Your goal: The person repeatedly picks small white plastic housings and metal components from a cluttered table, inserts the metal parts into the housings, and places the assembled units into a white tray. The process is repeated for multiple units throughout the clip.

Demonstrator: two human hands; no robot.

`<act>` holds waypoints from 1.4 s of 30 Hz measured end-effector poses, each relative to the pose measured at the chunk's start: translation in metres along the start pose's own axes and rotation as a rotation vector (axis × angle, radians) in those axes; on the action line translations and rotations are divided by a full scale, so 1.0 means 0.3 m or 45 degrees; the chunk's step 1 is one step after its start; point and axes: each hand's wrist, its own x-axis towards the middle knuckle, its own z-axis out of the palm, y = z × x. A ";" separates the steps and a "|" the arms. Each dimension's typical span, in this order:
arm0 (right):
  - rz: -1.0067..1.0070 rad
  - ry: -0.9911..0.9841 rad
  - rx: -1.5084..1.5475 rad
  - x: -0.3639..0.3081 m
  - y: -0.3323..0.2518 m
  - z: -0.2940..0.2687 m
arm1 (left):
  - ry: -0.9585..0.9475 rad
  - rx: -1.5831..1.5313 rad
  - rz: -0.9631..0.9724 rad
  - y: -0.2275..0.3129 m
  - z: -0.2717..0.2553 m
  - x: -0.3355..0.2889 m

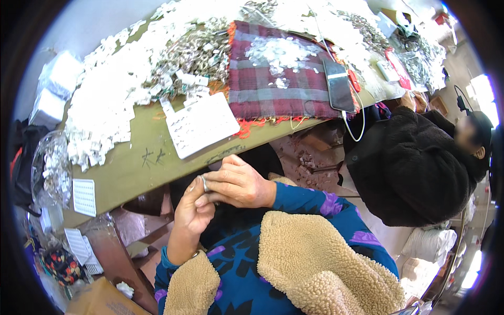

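My left hand (193,218) and my right hand (239,184) meet fingertip to fingertip just off the near edge of the table. Both are closed in a pinch. A small silvery glint shows where the fingers touch; whether it is a ring or a held piece, I cannot tell. Nearest to them on the table lies a white rectangular tray (202,126) with rows of small dark marks. Beyond it spread a heap of small white pieces (105,105) and a pile of small metal-looking parts (194,55).
A plaid cloth (289,94) holds small clear pieces (281,55). A phone (338,86) with a white cable (359,134) lies at its right edge, beside a red-handled tool (353,80). A co-worker in a dark coat (415,168) sits at the right. A cardboard box (105,299) stands lower left.
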 end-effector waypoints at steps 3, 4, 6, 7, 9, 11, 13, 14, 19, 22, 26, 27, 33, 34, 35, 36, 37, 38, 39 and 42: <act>0.044 -0.149 -0.217 0.012 0.061 -0.166 | -0.160 0.067 0.045 -0.002 -0.022 0.007; 0.168 0.191 -0.393 0.025 0.106 -0.201 | -0.157 0.045 0.067 -0.008 -0.029 0.007; 0.692 0.301 -0.563 0.045 0.201 -0.331 | -0.200 0.127 0.070 -0.019 -0.039 0.014; 0.744 0.269 -0.639 0.055 0.242 -0.368 | -0.191 0.175 0.072 -0.024 -0.041 0.016; 0.782 0.100 -0.669 0.071 0.308 -0.397 | -0.224 0.210 0.072 -0.028 -0.042 0.022; 0.793 -0.063 -0.729 0.078 0.348 -0.399 | -0.247 0.235 0.113 -0.028 -0.042 0.027; 0.804 -0.236 -0.837 0.082 0.376 -0.390 | -0.260 0.235 0.143 -0.027 -0.041 0.028; 0.849 -0.307 -0.863 0.084 0.388 -0.386 | -0.249 0.233 0.154 -0.028 -0.040 0.026; 0.775 -0.517 -0.939 0.134 0.426 -0.397 | -0.161 0.326 0.199 -0.037 -0.037 0.009; 0.793 -0.440 -0.996 0.176 0.344 -0.375 | -0.246 0.297 0.253 -0.034 -0.037 -0.003; 1.054 -0.194 0.084 0.146 0.055 -0.232 | -0.309 0.185 0.338 -0.024 -0.038 -0.028; 1.094 -0.230 0.258 0.134 -0.007 -0.179 | -0.322 0.183 0.362 -0.022 -0.037 -0.034; 0.852 -0.126 0.505 0.113 -0.124 0.000 | -0.387 0.186 0.498 -0.019 -0.025 -0.074; 0.862 -0.080 0.517 0.112 -0.127 0.016 | -0.366 0.189 0.501 -0.019 -0.024 -0.079; 0.901 -0.051 0.549 0.109 -0.131 0.027 | -0.356 0.193 0.511 -0.019 -0.024 -0.083; 0.905 -0.042 0.554 0.105 -0.131 0.034 | -0.357 0.198 0.527 -0.019 -0.024 -0.085; 0.886 -0.037 0.548 0.100 -0.127 0.039 | -0.353 0.191 0.521 -0.018 -0.025 -0.088; 0.868 -0.028 0.541 0.095 -0.125 0.042 | -0.359 0.190 0.519 -0.018 -0.025 -0.089; 0.882 -0.021 0.564 0.090 -0.122 0.046 | -0.377 0.195 0.523 -0.017 -0.026 -0.090; 0.907 -0.013 0.647 0.079 -0.115 0.052 | -0.381 0.163 0.543 -0.016 -0.026 -0.089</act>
